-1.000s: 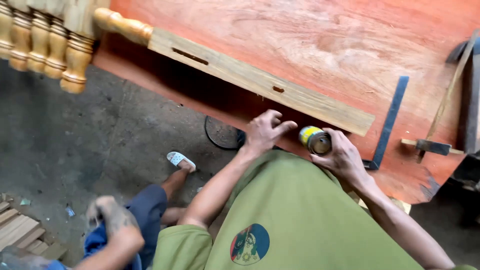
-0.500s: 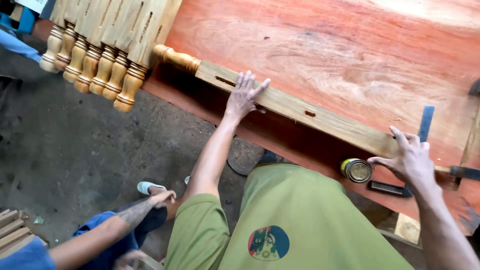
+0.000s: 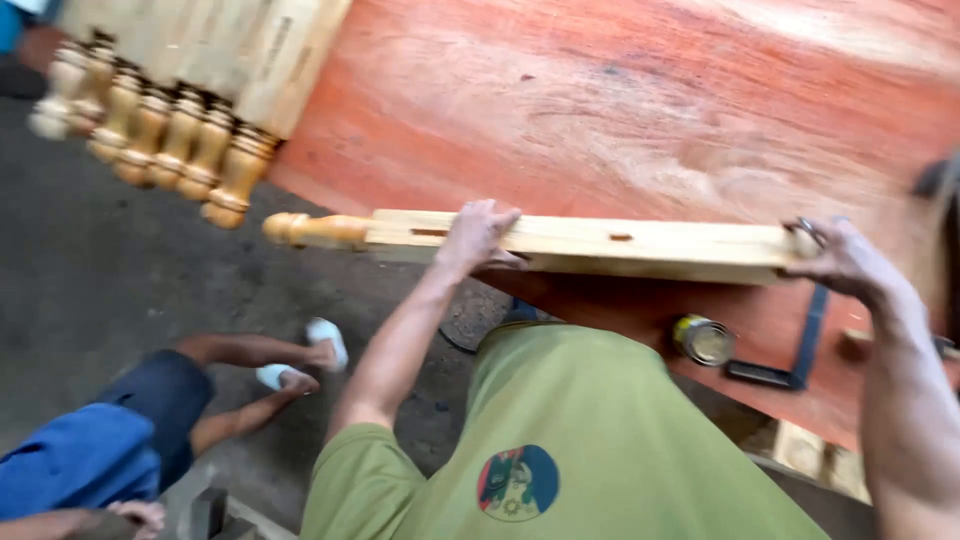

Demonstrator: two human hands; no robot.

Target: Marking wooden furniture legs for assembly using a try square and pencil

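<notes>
the left hand point(image 3: 478, 235) is closed over the near edge of the wooden leg point(image 3: 600, 243), fingers on its top face, close to the turned knob end. the right hand point(image 3: 845, 262) grips the opposite, squared end of the leg. the leg lies roughly level above the front edge of the red workbench point(image 3: 620, 110). a small tin can point(image 3: 703, 340) and a steel square point(image 3: 800, 345) rest on the bench below the leg. a stack of turned legs point(image 3: 160, 140) lies at the bench's far left. a seated person's blue trousers point(image 3: 90, 455) show lower left.
</notes>
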